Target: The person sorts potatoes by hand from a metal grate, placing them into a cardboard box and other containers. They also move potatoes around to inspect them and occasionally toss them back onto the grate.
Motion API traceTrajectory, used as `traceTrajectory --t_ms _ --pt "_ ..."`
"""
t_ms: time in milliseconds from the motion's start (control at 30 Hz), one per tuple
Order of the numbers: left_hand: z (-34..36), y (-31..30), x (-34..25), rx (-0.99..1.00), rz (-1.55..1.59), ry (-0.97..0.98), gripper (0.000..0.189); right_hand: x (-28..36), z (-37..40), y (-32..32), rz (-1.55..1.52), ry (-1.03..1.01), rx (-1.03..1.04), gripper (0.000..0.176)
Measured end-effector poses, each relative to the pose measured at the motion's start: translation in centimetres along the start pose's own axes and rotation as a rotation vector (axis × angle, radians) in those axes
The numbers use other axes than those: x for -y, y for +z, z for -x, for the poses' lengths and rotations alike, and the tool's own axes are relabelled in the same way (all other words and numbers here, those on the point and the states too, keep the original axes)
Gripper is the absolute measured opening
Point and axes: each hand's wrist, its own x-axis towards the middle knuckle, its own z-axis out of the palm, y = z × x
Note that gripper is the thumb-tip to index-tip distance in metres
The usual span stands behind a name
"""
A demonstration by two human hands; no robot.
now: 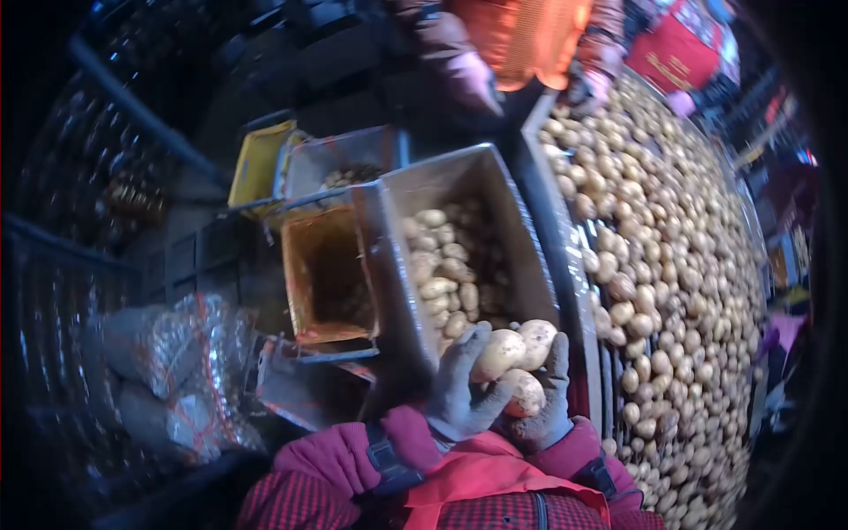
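Note:
Both hands are in grey gloves, close together in front of the body, with three pale potatoes between them. My left hand point(458, 389) is curled round a large potato point(498, 355) on the left side. My right hand point(549, 397) holds the lower potato point(524, 393), which has dark specks, and its fingers rise beside the upper right potato point(536, 344). Just beyond the hands is a metal bin point(521, 225) with many potatoes point(439, 288) in it.
A wide sorting table point(579, 340) covered with potatoes runs along the right. Left of the bin stand an orange-lined crate point(331, 332), a yellow crate point(255, 168) and plastic sacks point(190, 371). Co-workers stand across, one in an orange vest point(521, 40), another wearing red point(676, 55).

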Motion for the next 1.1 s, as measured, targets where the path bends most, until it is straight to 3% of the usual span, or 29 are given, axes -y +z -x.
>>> traceTrajectory --t_ms 33,67,100,167,233,267,300,367,433,467,500,567,600,633,700,800,833,900,967,1067,1100 --pt "0.7 0.9 -0.4 -0.068 -0.002 -0.013 0.075 1.3 0.3 -0.6 0.059 0.084 0.003 0.072" --pt "1.0 1.5 -1.4 -0.122 0.012 -0.064 0.071 -1.4 -2.7 0.1 0.087 0.147 0.038 0.071" --pt "-0.1 -7.8 4.1 -0.156 0.039 -0.152 0.069 -4.0 -5.4 1.3 0.117 0.209 0.075 0.07" --pt "0.5 -8.8 4.8 -0.306 0.064 -0.224 0.072 -7.6 -8.6 4.9 0.308 0.244 0.125 0.068" --pt "0.2 -10.3 5.9 -0.509 0.037 -0.289 0.076 -10.2 -12.2 5.2 0.109 0.5 0.306 0.065" --pt "-1.3 -11.9 5.3 -0.558 0.105 -0.358 0.066 -11.6 -14.1 5.3 0.032 0.635 0.385 0.064" --pt "-1.6 -13.7 6.7 -0.487 -0.105 -0.29 0.062 -12.7 -14.0 8.4 0.211 0.667 0.182 0.065" --pt "-2.1 -16.3 10.0 -0.572 -0.08 -0.335 0.065 -12.9 -14.7 9.4 0.619 0.568 -0.047 0.067" --pt "-1.0 -17.9 13.2 -0.519 -0.045 -0.503 0.06 -13.0 -15.7 6.0 0.654 0.457 0.106 0.067" --pt "-0.7 -17.8 13.5 -0.479 -0.187 -0.374 0.061 -12.2 -15.4 5.1 0.653 0.505 0.115 0.064" --pt "0.0 -17.1 15.2 -0.488 -0.124 -0.403 0.06 -10.8 -14.7 4.4 0.651 0.53 0.118 0.062" --pt "-1.3 -14.9 11.8 -0.421 0.118 -0.518 0.06 -8.7 -11.2 5.0 0.705 0.44 -0.019 0.07" --pt "-1.4 -13.2 12.4 -0.399 0.183 -0.586 0.06 -6.9 -10.7 3.9 0.712 0.54 -0.02 0.067" --pt "-2.0 -11.5 12.9 -0.324 0.144 -0.497 0.06 -5.2 -10.3 2.7 0.716 0.64 -0.017 0.064" --pt "-3.8 -8.2 13.1 -0.178 0.075 -0.35 0.061 -4.8 -8.5 0.0 0.444 0.336 0.031 0.055" --pt "-7.2 -2.6 9.9 0.013 -0.045 -0.03 0.058 -1.0 -4.4 -0.4 0.414 0.156 0.049 0.051" --pt "-8.7 -1.6 4.4 0.127 0.003 -0.126 0.057 -0.1 -2.7 -0.5 0.37 0.098 0.048 0.051" --pt "-9.4 2.2 4.6 0.201 -0.077 0.214 0.057 1.4 0.2 -1.9 0.303 -0.014 -0.02 0.05" --pt "-9.7 5.6 3.4 0.297 -0.082 0.402 0.058 2.7 3.6 -2.5 0.266 -0.119 -0.018 0.05" --pt "-8.6 10.1 1.9 0.521 -0.143 0.457 0.065 3.2 6.6 -7.1 0.142 -0.264 0.075 0.046" --pt "-7.9 11.5 1.7 0.583 -0.164 0.498 0.067 3.1 7.9 -8.1 0.13 -0.311 0.0 0.044"
